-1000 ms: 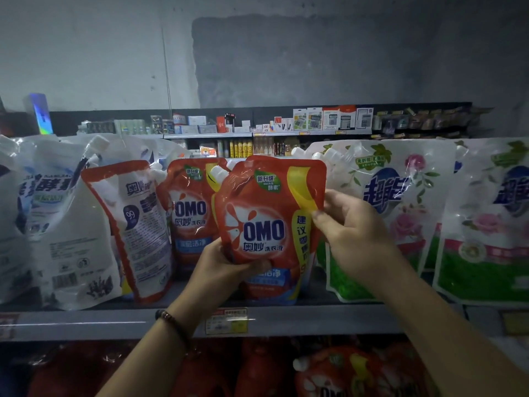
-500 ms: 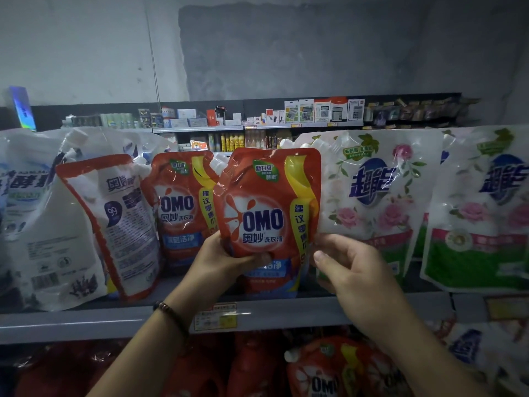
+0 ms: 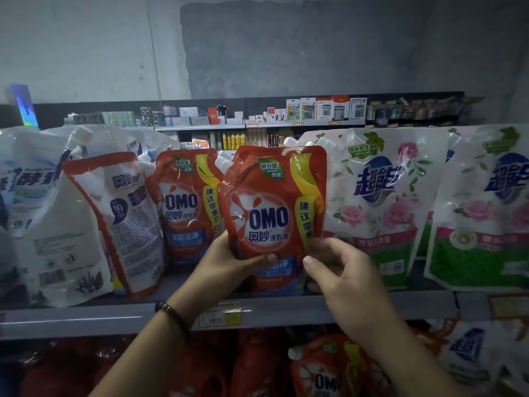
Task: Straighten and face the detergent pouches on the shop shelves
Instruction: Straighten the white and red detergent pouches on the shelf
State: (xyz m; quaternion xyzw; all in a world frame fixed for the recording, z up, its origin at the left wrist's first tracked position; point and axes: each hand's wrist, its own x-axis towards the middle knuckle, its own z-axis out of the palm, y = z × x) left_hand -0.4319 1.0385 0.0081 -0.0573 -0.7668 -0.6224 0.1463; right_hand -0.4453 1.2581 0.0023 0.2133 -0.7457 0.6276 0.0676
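Front OMO pouch (image 3: 272, 204) sits frame centre, upright, label facing out, bottom at the shelf (image 3: 357, 309) front edge. Left hand (image 3: 229, 262) grips its lower-left corner, thumb across the front, fingers behind. Right hand (image 3: 343, 279) is at the lower-right edge, fingers curled, thumb tip at the pouch front; can't tell if it actually pinches. Hands are apart, pouch between them. Second OMO pouch (image 3: 183, 204) just behind, to the left. Left of that, a tilted pouch (image 3: 123, 219) shows its back. Rose-print pouch (image 3: 378, 202) sits right of the held one.
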